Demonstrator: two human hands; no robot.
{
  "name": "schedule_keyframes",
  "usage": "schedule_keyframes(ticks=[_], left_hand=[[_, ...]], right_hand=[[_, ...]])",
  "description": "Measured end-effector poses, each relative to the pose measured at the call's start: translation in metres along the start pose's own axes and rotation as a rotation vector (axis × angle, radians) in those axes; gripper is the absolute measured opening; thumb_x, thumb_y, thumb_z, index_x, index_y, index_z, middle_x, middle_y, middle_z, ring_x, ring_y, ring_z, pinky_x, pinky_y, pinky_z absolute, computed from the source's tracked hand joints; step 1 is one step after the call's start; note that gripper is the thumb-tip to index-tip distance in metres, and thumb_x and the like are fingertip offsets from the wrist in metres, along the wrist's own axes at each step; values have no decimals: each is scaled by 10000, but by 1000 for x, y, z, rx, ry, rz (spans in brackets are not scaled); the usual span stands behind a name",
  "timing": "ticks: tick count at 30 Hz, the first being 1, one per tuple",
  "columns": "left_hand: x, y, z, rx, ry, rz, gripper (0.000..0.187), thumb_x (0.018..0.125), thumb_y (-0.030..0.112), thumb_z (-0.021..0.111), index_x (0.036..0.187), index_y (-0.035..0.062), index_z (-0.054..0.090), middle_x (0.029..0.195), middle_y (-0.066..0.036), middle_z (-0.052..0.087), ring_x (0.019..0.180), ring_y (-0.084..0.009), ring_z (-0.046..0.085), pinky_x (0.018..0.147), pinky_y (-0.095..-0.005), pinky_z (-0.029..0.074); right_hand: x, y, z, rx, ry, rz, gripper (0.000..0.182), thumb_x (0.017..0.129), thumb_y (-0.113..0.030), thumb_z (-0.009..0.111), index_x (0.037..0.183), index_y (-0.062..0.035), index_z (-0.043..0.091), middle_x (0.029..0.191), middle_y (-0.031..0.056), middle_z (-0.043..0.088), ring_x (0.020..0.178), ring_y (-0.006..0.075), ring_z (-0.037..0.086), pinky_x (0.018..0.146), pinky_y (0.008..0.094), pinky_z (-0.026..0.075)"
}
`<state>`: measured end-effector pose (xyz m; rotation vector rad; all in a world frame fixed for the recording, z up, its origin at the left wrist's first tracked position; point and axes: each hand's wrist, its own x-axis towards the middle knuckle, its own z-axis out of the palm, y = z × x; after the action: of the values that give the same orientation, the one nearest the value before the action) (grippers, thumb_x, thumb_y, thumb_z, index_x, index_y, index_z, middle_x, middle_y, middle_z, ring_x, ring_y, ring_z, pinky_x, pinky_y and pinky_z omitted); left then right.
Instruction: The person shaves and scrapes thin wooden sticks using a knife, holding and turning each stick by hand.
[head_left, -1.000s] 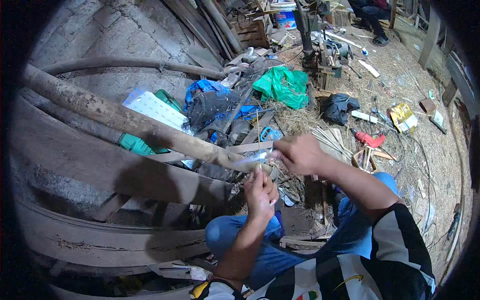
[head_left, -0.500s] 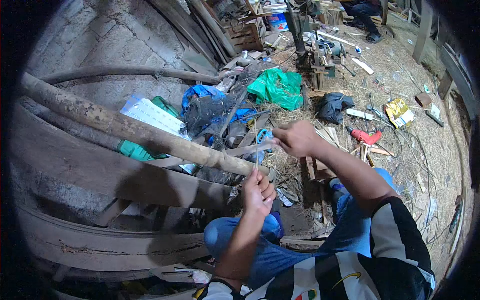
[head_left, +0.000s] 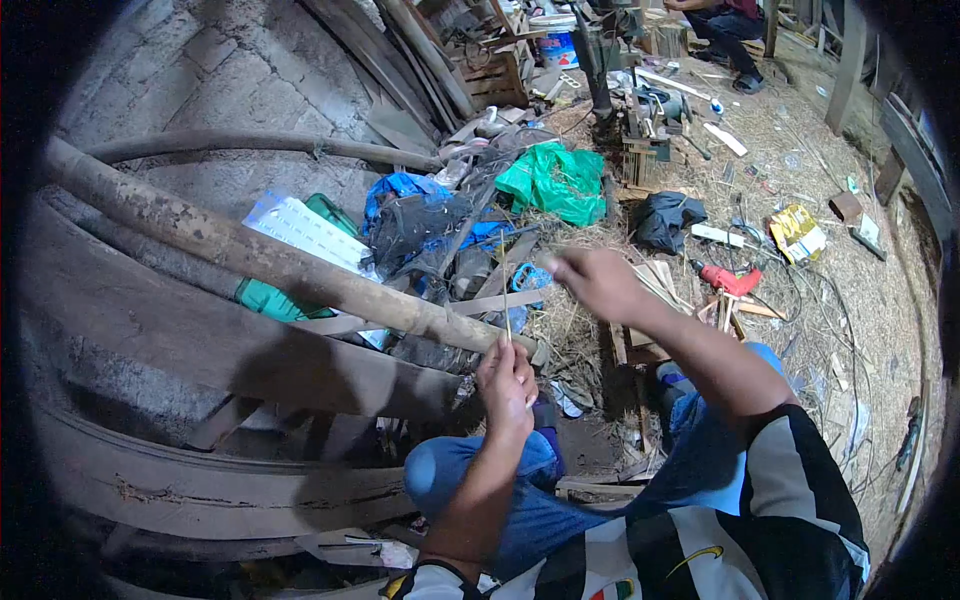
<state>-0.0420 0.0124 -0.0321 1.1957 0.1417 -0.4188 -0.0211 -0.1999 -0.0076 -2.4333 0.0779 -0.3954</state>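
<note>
"Pale and thin: where is that stick (head_left: 506,288) standing?"

"It's rising from the left hand (head_left: 506,385); thumb and fingers are pinching its lower end near the pole's (head_left: 330,283) tip."

"What's changing?"

"The right hand (head_left: 602,284) is hovering apart from the stick; a second ago a pale blur was crossing it. Seemingly nothing is working the stick now."

"Holding anything?"

"Its fingers are curling inward; blur is hiding whatever they're gripping."

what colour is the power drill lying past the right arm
The power drill is red, seen best in the head view.
</note>
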Motion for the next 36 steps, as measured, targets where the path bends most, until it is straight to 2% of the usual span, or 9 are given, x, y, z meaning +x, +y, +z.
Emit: schedule_keyframes(ticks=[2,5,12,17,21,24,26,28,36], left_hand=[[-1,0,2,45,0,72,336,1031,388,517,850,105,532,558,64,354,394,-36,301,334,-223,225],[-2,-1,2,95,12,167,360,1022,400,542,830,95,534,552,78,348,397,-20,300,349,-218,218],[-8,-3,-3,22,-74,109,331,1009,370,567,828,96,530,548,52,341,386,-52,304,330,-233,229],[-5,-10,-4,48,-73,75,337,1010,365,565,819,90,528,546,52,331,386,-54,304,336,-238,243],[-6,-14,-6,110,-87,147,330,1019,350,557,836,76,546,554,55,347,398,-43,315,342,-239,256],[-1,-10,-1,183,-17,217,303,1024,325,558,867,67,572,560,55,375,411,-35,324,354,-222,261],[-2,-4,0,178,4,158,279,1023,307,566,920,51,610,564,63,393,425,-24,325,372,-202,254],[2,-3,0,291,14,314,288,1022,300,572,953,32,652,571,77,411,433,-10,321,382,-192,234],[12,-13,-8,427,84,529,285,1016,259,583,967,1,694,570,93,419,439,8,313,385,-199,208]], right_hand=[[-14,-15,8,59,-61,-57,340,970,-415,528,940,-91,626,786,172,676,737,394,663,643,525,511],[-27,-24,20,5,-25,-360,300,960,-384,551,924,-92,609,809,141,676,723,383,663,618,503,516],[-13,-7,14,-136,30,-342,280,962,-370,542,922,-99,603,803,131,671,724,368,665,598,492,513],[15,36,9,-197,187,-163,291,967,-392,528,928,-118,616,800,130,682,721,370,667,593,509,507],[24,47,-14,-221,182,-8,292,970,-398,530,949,-122,622,800,135,682,725,381,662,607,513,508],[9,21,-11,-97,192,-74,295,969,-400,535,957,-119,621,815,138,684,744,378,666,609,510,508],[-8,1,-5,-64,147,-102,294,965,-392,542,955,-108,617,814,138,677,749,371,666,606,511,508],[-19,-8,6,-79,39,-320,294,959,-377,547,949,-90,609,798,132,665,746,366,664,605,508,510],[-32,-21,22,-57,27,-426,278,946,-349,558,907,-75,583,779,122,656,674,360,656,562,485,512]])
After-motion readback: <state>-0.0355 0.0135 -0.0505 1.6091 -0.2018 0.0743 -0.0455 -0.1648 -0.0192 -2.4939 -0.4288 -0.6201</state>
